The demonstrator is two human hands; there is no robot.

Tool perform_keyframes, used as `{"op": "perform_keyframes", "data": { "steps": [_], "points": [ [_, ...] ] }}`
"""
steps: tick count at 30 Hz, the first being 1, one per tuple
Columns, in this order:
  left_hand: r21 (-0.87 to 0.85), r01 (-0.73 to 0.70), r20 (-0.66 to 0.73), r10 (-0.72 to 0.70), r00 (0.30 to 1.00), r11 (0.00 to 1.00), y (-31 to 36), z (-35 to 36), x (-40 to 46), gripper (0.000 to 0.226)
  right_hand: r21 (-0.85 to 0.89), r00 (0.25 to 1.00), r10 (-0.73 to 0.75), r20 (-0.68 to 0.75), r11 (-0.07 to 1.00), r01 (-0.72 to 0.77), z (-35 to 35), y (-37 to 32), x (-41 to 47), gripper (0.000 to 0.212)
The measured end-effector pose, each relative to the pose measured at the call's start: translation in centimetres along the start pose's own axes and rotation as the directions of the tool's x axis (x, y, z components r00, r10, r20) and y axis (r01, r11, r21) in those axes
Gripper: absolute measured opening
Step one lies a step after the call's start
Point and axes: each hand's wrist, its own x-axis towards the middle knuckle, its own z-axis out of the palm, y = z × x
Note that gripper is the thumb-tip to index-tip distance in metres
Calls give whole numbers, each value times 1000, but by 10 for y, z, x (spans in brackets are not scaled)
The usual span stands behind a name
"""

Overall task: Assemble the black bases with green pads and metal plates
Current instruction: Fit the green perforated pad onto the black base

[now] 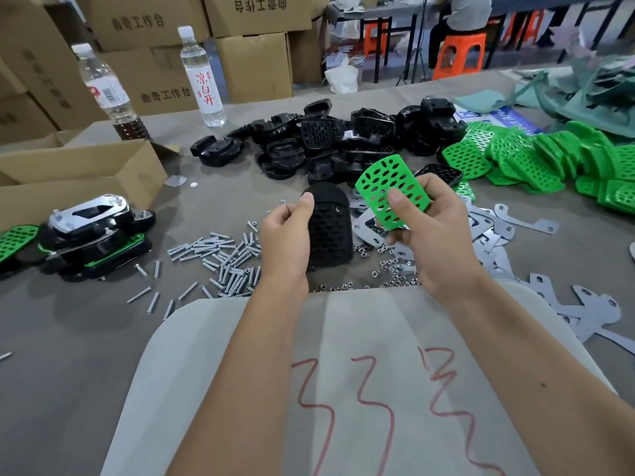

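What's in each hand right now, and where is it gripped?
Left hand grips a black base by its left edge. Right hand pinches a green pad at its lower right part.

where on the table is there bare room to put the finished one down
Bare grey table lies near left, bordered by the screws, the finished stack and the pale cloth. Crowded: black bases ahead, green pads and metal plates right.
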Motion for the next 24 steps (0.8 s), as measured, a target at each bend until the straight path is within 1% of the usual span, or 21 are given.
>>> {"op": "perform_keyframes", "data": {
  "steps": [4,7,9,10,12,14,15,17,18,19,21,22,23,24],
  "points": [
    [-134,88,2,-88,996,987,-2,-2,6,8,75,998,-11,66,997,6,6,-2,-3,13],
    [-172,112,13,-112,994,979,-2,-1,7,13,110,995,2,98,994,-13,7,-2,-4,12],
    [-182,123,15,-122,992,976,-1,-1,7,17,102,993,-15,113,995,4,7,-2,-4,13],
    [-190,132,22,-130,991,973,-2,0,6,17,55,992,-39,121,998,32,7,-2,-4,15],
    [-198,147,49,-140,989,969,-2,0,5,17,-128,985,-76,154,987,96,7,0,-4,18],
    [-175,145,73,-134,988,974,-3,1,3,18,-297,980,-62,190,948,118,10,3,-5,24],
    [-163,141,86,-129,988,977,-3,1,2,21,-372,975,-62,212,918,139,12,4,-6,25],
    [-153,136,120,-118,986,979,-2,2,-1,22,-516,959,-102,263,825,229,13,4,-8,26],
    [-150,132,134,-113,985,980,-1,2,-2,22,-561,951,-120,285,783,267,14,4,-9,29],
    [-148,132,143,-111,983,980,0,2,-3,22,-575,946,-122,301,768,282,14,4,-10,29],
    [-155,143,156,-119,981,977,1,3,-4,18,-547,949,-95,301,797,254,15,4,-10,19],
    [-158,151,158,-126,979,976,1,3,-5,12,-529,955,-92,281,816,234,16,6,-10,16],
    [-159,162,162,-136,977,974,0,4,-6,6,-507,963,-96,253,835,216,15,7,-10,20],
    [-153,170,161,-145,976,974,0,4,-6,5,-477,970,-97,222,857,195,16,8,-10,25]
  ]
}}
